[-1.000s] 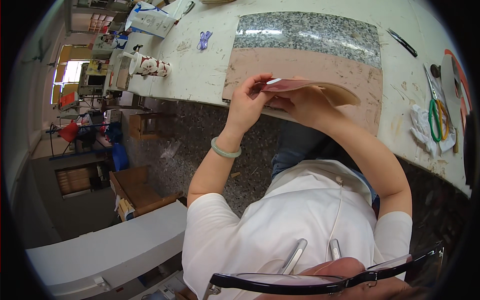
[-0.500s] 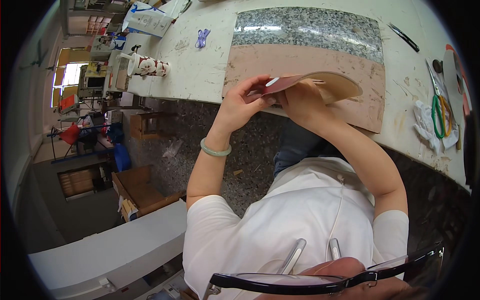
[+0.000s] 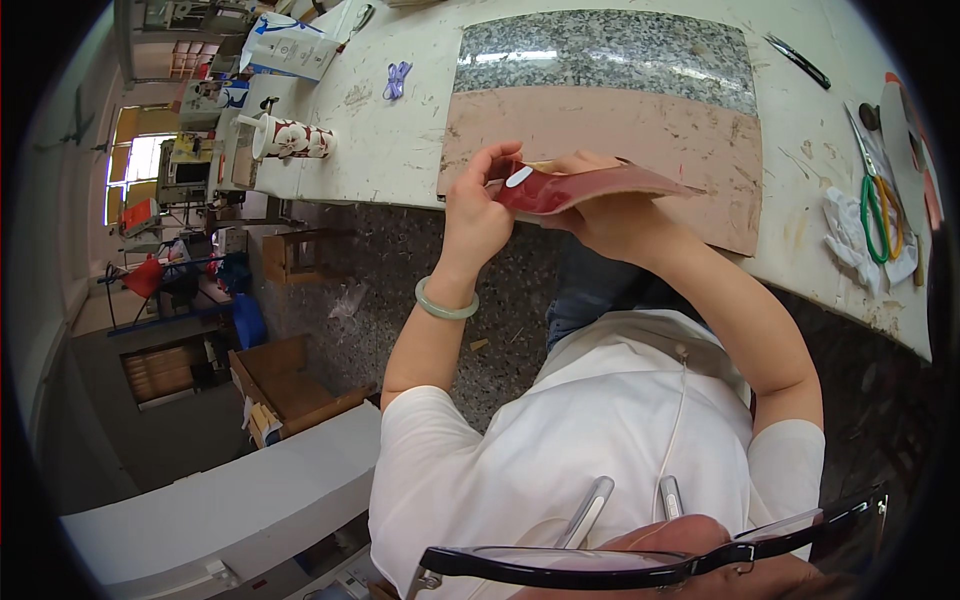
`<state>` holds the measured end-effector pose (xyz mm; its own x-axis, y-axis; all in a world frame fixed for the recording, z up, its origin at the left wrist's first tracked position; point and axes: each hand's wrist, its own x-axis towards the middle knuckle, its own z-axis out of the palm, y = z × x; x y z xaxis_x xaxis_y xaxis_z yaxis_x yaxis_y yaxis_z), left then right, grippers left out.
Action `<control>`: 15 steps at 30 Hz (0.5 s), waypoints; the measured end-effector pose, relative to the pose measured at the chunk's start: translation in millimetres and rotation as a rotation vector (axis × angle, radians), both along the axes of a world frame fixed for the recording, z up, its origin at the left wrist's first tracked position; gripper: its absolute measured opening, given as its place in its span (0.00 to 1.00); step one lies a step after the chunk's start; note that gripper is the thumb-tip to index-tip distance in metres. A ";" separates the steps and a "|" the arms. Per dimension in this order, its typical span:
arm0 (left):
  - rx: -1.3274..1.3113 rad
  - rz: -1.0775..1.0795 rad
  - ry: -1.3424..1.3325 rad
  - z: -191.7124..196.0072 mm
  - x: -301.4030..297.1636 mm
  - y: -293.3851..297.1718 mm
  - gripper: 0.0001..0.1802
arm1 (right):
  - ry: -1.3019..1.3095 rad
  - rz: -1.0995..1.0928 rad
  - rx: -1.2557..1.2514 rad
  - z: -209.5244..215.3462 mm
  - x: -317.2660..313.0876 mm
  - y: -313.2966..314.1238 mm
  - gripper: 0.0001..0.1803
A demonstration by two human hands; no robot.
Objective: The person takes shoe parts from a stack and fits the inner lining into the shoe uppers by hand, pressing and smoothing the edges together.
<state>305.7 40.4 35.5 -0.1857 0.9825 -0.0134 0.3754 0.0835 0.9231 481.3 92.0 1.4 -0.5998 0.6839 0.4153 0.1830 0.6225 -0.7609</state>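
Observation:
Both hands hold a curved sheet of what looks like leather (image 3: 600,186) just above the table's near edge. Its shiny dark-red face shows now, and a sliver of the tan side shows along its upper edge. A small white oval spot (image 3: 519,177) sits at its left end. My left hand (image 3: 478,205), below a pale green bangle, grips that left end between thumb and fingers. Under and behind the middle is my right hand (image 3: 622,228), closed around the sheet, its fingers partly hidden by it.
A pinkish board (image 3: 600,125) and a speckled stone slab (image 3: 610,50) lie beyond the hands. On the right are green-and-orange-handled scissors (image 3: 874,215), crumpled white cloth (image 3: 850,240) and a black cutter (image 3: 800,62). A patterned cup (image 3: 295,138) and purple cord (image 3: 397,80) are left.
The leather sheet has tipped over so its red face shows where the tan side showed before. Both hands have turned with it, still holding on.

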 end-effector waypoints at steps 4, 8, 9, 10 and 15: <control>0.009 0.019 0.007 -3.8 -2.7 -0.4 0.18 | -0.037 0.028 -0.005 5.8 -5.4 -5.4 0.15; 0.019 0.105 -0.119 -6.7 -4.8 -0.8 0.12 | -0.224 -0.051 0.451 0.9 -12.0 2.1 0.07; 0.000 0.155 -0.244 -4.5 -4.4 1.4 0.11 | -0.231 -0.068 0.630 4.4 -14.0 9.8 0.06; 0.007 0.156 -0.247 -0.6 -4.8 2.0 0.11 | -0.243 0.045 0.636 9.0 -12.4 17.5 0.06; -0.595 -0.232 0.265 69.3 15.6 -32.0 0.11 | -0.656 0.328 0.871 69.0 23.4 51.9 0.05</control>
<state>321.4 8.4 104.8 -0.0428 0.8367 -0.5460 0.6511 0.4379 0.6199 504.7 143.9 70.4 -0.9734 0.0865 0.2121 0.1172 0.9837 0.1363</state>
